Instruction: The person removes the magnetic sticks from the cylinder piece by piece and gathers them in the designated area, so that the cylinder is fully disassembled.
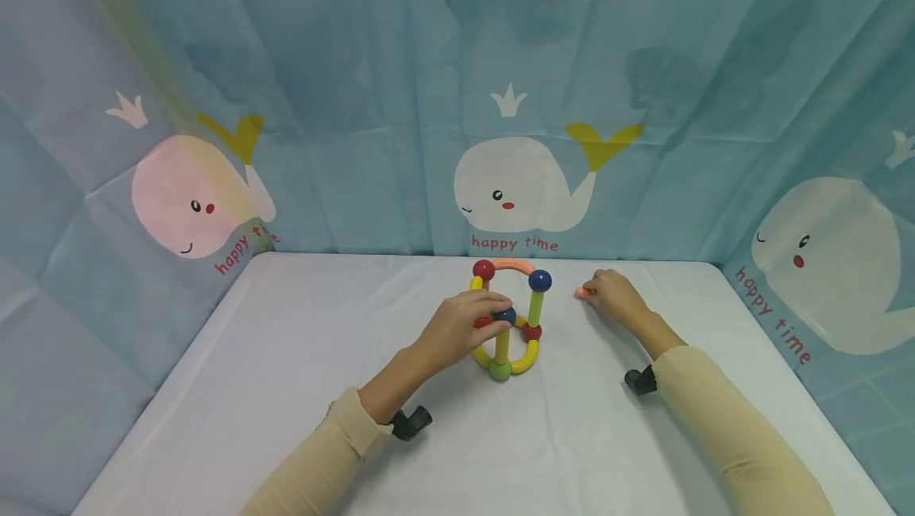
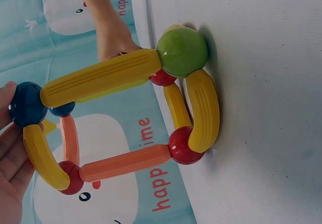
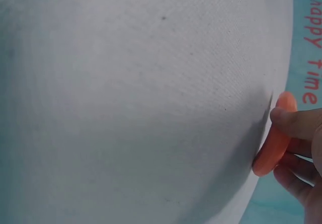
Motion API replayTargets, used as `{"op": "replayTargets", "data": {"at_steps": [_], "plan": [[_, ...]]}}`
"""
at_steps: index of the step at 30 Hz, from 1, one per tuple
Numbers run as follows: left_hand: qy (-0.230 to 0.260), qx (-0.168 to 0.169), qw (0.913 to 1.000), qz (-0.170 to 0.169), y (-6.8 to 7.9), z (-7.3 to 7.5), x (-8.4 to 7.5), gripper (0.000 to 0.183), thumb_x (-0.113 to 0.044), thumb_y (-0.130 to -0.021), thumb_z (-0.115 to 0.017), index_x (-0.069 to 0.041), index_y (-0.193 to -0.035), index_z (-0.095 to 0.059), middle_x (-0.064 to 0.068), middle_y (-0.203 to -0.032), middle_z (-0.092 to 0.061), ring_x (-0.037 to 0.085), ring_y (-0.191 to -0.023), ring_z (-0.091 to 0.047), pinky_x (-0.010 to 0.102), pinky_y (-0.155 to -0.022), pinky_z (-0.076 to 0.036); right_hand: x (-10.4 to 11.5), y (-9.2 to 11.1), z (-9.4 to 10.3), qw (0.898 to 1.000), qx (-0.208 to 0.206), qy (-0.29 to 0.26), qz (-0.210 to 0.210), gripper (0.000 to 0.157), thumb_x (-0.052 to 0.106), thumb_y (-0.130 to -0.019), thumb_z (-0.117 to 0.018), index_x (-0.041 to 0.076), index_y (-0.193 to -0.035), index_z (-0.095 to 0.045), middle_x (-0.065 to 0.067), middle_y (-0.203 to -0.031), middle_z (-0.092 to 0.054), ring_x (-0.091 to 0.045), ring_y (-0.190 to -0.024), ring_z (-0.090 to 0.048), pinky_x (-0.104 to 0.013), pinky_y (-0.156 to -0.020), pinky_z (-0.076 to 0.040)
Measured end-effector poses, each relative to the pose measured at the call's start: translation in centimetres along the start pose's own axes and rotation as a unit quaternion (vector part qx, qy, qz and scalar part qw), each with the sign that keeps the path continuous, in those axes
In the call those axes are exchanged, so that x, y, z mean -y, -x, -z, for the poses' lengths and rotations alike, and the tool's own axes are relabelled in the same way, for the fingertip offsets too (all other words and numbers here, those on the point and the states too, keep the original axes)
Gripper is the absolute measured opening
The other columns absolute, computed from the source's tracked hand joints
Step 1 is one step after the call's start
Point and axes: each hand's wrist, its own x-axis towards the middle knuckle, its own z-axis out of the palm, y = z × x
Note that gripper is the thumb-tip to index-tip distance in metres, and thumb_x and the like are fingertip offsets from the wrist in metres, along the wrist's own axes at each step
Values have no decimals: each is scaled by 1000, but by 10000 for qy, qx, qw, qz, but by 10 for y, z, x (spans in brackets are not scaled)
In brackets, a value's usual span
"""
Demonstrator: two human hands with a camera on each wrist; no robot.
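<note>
A ball-and-rod frame made of magnetic building toy parts stands upright on the table. My left hand (image 1: 457, 325) holds its near upper blue ball (image 2: 28, 103) between thumb and fingers. Below that ball, an upright yellow rod (image 2: 103, 76) runs down to a green ball (image 2: 182, 52). Curved yellow rods (image 2: 204, 110) join the balls at the base. On the far top side, a curved orange rod (image 1: 513, 263) links a red ball (image 1: 484, 269) and another blue ball (image 1: 540, 281). To the right, my right hand (image 1: 616, 295) pinches a loose curved orange rod (image 3: 275, 139) just above the tabletop.
A white cloth covers the table (image 1: 286, 357). Behind it hangs a blue curtain (image 1: 372, 103) printed with whales. Black wrist-worn devices sit under both forearms, the left device (image 1: 411, 423) near the frame's front and the right device (image 1: 640, 380) farther right.
</note>
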Motion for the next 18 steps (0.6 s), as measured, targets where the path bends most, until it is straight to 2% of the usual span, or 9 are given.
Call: {"op": "replayTargets", "data": {"at_steps": [12, 18], "plan": [[13, -67, 10000, -19, 0, 0, -1, 35, -16, -83, -78, -7, -116, -71, 5, -111, -73, 17, -103, -69, 27, -87, -57, 2, 1, 3, 9994, 232, -257, -5, 15, 7, -87, -69, -4, -96, -75, -12, -82, -63, -25, -77, -56, -42, -74, -50], [32, -35, 10000, -26, 0, 0, 0, 34, -17, -84, -77, -7, -116, -71, 5, -111, -73, 17, -105, -69, 27, -88, -57, 2, -1, 1, 9966, 611, -329, -451, 26, 10, -90, -66, -7, -109, -70, -20, -103, -66, -36, -100, -61, -51, -94, -49]]}}
